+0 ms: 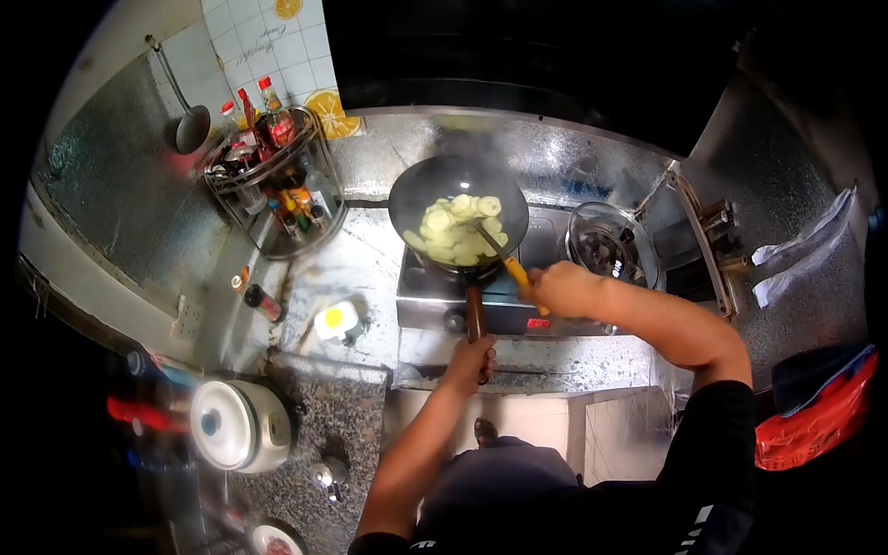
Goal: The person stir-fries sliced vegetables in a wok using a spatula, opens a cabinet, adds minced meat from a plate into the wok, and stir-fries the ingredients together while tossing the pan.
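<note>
On the stove, dark wok holding pale slices, your left fingers wrapped round its brown handle, your right fingers closed on a yellow-handled spatula, its tip among the slices.

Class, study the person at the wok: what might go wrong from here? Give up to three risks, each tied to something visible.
1. Some pale slices lie close to the wok's rim, so a hard push with the spatula might spill them.
2. Only the left hand grips the wok handle; if it slips, the wok could tilt.
3. The right hand is bare near the wok, so spatter might burn it.
</note>
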Tool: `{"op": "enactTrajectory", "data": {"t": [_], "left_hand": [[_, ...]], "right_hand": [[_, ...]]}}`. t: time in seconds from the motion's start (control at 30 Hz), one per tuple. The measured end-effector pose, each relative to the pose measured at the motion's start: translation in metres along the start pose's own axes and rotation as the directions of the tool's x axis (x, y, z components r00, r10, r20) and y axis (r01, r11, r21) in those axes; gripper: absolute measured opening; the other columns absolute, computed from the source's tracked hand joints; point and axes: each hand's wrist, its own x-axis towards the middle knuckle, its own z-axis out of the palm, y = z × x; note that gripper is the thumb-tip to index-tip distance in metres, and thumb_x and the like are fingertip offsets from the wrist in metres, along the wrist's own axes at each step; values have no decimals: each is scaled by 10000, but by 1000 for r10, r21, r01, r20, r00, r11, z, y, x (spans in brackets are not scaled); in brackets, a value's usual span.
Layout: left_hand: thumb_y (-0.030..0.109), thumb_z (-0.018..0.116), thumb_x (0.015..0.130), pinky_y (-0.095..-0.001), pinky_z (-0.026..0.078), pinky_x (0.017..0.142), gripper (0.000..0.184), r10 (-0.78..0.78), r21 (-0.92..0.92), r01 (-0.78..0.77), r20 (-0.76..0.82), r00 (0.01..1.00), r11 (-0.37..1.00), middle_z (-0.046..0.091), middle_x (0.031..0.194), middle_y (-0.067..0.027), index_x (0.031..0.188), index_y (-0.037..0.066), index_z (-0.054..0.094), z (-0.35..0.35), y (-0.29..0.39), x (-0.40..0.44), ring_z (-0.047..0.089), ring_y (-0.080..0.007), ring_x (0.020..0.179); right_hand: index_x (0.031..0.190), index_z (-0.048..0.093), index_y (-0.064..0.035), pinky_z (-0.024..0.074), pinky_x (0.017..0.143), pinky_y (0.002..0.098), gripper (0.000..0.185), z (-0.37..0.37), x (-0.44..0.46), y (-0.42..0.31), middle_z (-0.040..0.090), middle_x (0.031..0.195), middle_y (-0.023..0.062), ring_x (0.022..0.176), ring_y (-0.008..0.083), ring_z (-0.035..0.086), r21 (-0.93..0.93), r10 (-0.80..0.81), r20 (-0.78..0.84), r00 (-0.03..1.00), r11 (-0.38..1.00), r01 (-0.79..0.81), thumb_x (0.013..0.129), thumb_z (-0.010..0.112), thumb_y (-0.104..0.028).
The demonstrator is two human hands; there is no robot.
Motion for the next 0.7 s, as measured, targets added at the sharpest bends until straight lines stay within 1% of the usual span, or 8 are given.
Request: {"op": "enactTrajectory", "data": {"t": [0.07,0.1,0.17,0.3,0.37,0.43,0.47,0.7], "left_hand": [[196,611,782,-218,320,346,177,-20,-28,20,-1,1000,999,473,595,11,824,109,462,6,10,-8,459,-98,443],[196,611,782,-218,320,346,177,-19,-31,19,-2,1000,999,473,595,11,824,109,462,4,9,-7,459,-98,443],[194,611,781,-216,311,338,176,-39,-41,40,38,999,998,473,588,12,826,109,463,2,8,-2,452,-98,432],[195,611,781,-212,302,332,177,-5,-20,5,21,1000,1000,471,585,14,827,109,463,5,10,-4,447,-96,426],[195,611,780,-212,292,326,181,-45,13,45,-56,997,999,464,586,8,830,104,462,10,11,-7,438,-94,424],[202,611,784,-211,285,322,188,-37,4,37,-63,997,999,460,589,4,831,104,458,10,10,-6,432,-93,422],[209,611,788,-210,277,317,195,-30,-13,29,-67,997,1000,457,592,0,832,103,453,8,8,-6,425,-92,419],[242,630,801,-197,268,323,237,-58,-21,58,-26,998,998,458,616,2,848,126,429,7,9,-4,422,-97,447]], "right_hand": [[1053,587,-34,493,699,350,314,3,-7,6,607,849,155,800,293,611,373,153,-129,980,923,-95,757,617,-136],[1053,587,-34,493,699,350,314,-3,-8,4,607,849,155,800,293,611,371,150,-128,980,924,-92,757,617,-136],[1137,549,-70,460,790,332,341,-14,-10,2,617,929,156,854,270,603,790,429,420,800,262,-555,810,595,-153],[1228,479,-76,441,823,326,380,21,-11,26,605,990,198,926,274,587,820,655,-102,749,481,-309,849,502,-85],[1247,456,-92,446,817,357,403,21,3,15,600,987,210,912,317,588,834,665,-86,741,455,-311,845,465,-64],[1262,443,-121,462,782,395,425,42,16,16,591,1013,210,885,373,581,734,595,-213,775,621,-276,841,449,-66],[1275,431,-144,483,730,428,448,47,12,15,592,960,209,812,407,580,704,570,-141,809,633,-323,834,444,-68],[1255,463,-143,453,632,436,502,40,-65,9,565,848,177,702,371,580,455,525,-148,838,788,-414,767,499,-33]]}}
